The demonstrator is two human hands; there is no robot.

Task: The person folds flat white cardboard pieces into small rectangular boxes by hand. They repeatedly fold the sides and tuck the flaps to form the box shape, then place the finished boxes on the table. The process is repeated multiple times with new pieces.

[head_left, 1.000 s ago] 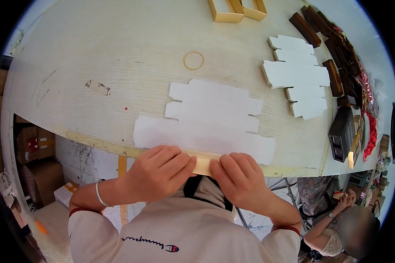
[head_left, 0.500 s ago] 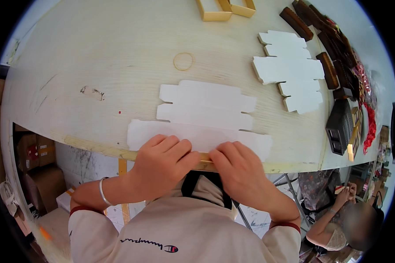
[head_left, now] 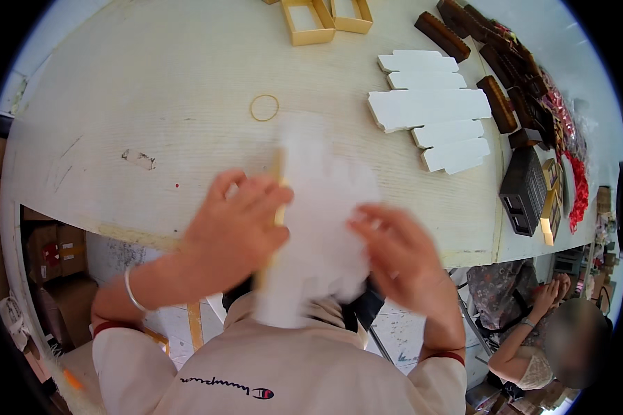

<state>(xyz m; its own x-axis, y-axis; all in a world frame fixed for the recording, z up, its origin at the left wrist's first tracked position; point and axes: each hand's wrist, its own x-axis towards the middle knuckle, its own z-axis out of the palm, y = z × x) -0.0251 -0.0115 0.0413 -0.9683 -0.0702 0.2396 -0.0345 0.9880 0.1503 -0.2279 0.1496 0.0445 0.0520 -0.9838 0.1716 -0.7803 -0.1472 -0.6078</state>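
Observation:
A white box blank (head_left: 318, 214), smeared by motion, is upended between my hands at the table's front edge, with a gold strip showing along its left side. My left hand (head_left: 239, 218) is closed on that left side, its fingers at the gold edge. By the blank's right side is my right hand (head_left: 401, 252), blurred, with bent fingers; whether it touches the card cannot be made out. A stack of flat white box blanks (head_left: 436, 107) lies on the table to the right. Beyond the blank, a thin yellow rubber band (head_left: 264, 108) rests on the tabletop.
Gold open boxes (head_left: 310, 34) stand at the far edge. Dark brown blocks (head_left: 497, 104), a black crate (head_left: 522, 190) and red material (head_left: 578, 190) crowd the right side. Another person (head_left: 526, 353) sits at the lower right; cartons (head_left: 69, 238) fill a shelf below left.
The blank has come up off the table and turned from lying crosswise to lengthwise. My left hand has risen with it; my right hand has moved right. The view has shifted slightly.

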